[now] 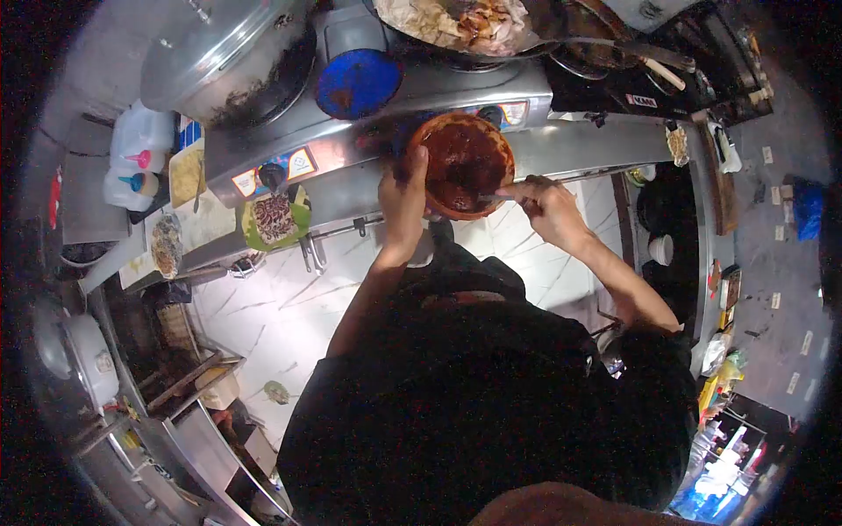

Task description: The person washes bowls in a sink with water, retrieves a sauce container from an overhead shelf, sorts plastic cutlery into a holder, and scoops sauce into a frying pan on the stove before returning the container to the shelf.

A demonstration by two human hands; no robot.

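Note:
A round orange-brown bowl (502, 147) with dark red paste (458, 158) inside is held up in front of the steel stove edge. My left hand (404, 203) grips its left side, the thumb lying along the rim. At the bowl's lower right, my right hand (548, 209) is closed around a thin utensil whose tip reaches over the rim into the paste. The far end of that utensil is hidden by my fingers.
A large lidded pot (230, 57) stands on the stove at the left, beside a blue round lid (360, 84). A pan (421, 33) with food is at the top. Plastic jugs (139, 145) and a patterned cloth (275, 219) lie left. A cupboard (197, 438) is lower left.

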